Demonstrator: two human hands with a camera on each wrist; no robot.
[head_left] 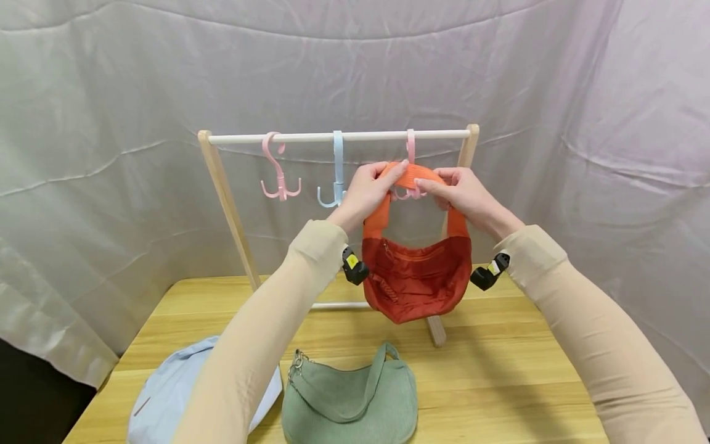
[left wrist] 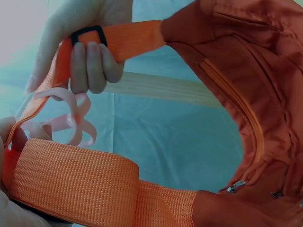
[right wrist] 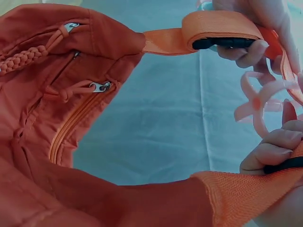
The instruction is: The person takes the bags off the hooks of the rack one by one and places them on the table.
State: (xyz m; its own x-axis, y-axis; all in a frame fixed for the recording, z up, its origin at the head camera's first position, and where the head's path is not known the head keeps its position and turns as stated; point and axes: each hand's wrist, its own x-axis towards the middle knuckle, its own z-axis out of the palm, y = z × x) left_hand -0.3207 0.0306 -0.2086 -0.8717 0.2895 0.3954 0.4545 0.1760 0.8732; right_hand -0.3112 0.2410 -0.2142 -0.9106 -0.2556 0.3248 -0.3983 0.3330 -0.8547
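A red-orange shoulder bag (head_left: 416,280) hangs below both hands by its orange strap (head_left: 413,176), in front of the bar. My left hand (head_left: 366,190) pinches the strap's upper left, with the thumb on the near side. The upper right of the strap is gripped by my right hand (head_left: 466,194), fingers curled round it beside a black buckle (left wrist: 89,35). Just behind the strap, between the hands, is a pink hook (head_left: 411,148); its prongs (right wrist: 260,104) show inside the strap loop in the right wrist view. Whether the strap rests on a prong I cannot tell.
A white bar (head_left: 310,137) on wooden legs (head_left: 227,203) also carries another pink hook (head_left: 281,179) and a blue hook (head_left: 338,166). On the wooden table (head_left: 499,370) lie a green bag (head_left: 344,407) and a pale blue bag (head_left: 172,382), partly behind the left sleeve.
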